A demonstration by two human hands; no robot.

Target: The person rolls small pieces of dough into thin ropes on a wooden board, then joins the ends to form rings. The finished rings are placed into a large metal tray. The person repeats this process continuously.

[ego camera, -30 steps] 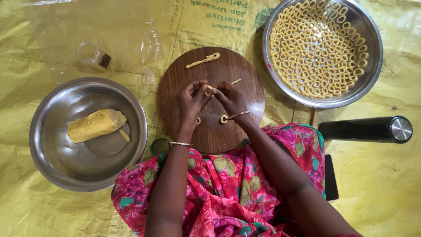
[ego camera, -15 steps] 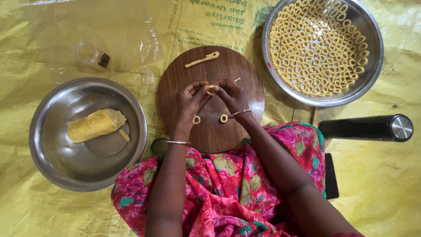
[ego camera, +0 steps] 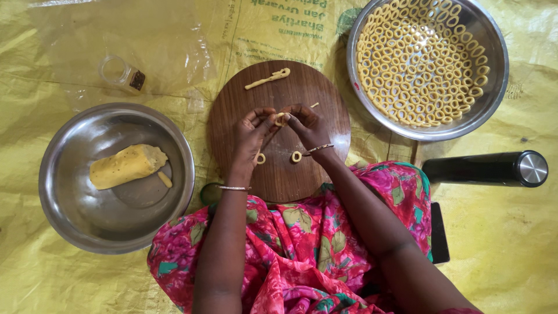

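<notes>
— Over the round wooden board (ego camera: 279, 168), what are the two hands doing?

— Both pinch one small dough piece (ego camera: 281, 118) between them. The left hand (ego camera: 251, 135) has its fingers curled in, tips closed on the piece; the right hand (ego camera: 308, 125) is curled the same way, tips meeting it from the other side. The piece is held just above the board's middle.

— How many finished rings lie on the board?

— Two: one ring (ego camera: 260, 158) by the left wrist, a second ring (ego camera: 296, 156) by the right wrist, a little apart from each other. One dough strip (ego camera: 267, 79) lies near the board's far edge, and one short bit (ego camera: 314, 105) sits just beside the right hand.

— And the bowls?

— Two steel ones. The left bowl (ego camera: 70, 221) holds one dough log (ego camera: 127, 166) and one small scrap (ego camera: 165, 179) next to it. The right bowl (ego camera: 494, 87) is filled with dough rings (ego camera: 424, 64), too many to count surely.

— Anything else?

— One small clear jar (ego camera: 121, 73) lying on its side on the yellow sheet (ego camera: 511, 244), one black cylinder (ego camera: 485, 168) with a steel end at the right, and one bangle on each wrist.
</notes>
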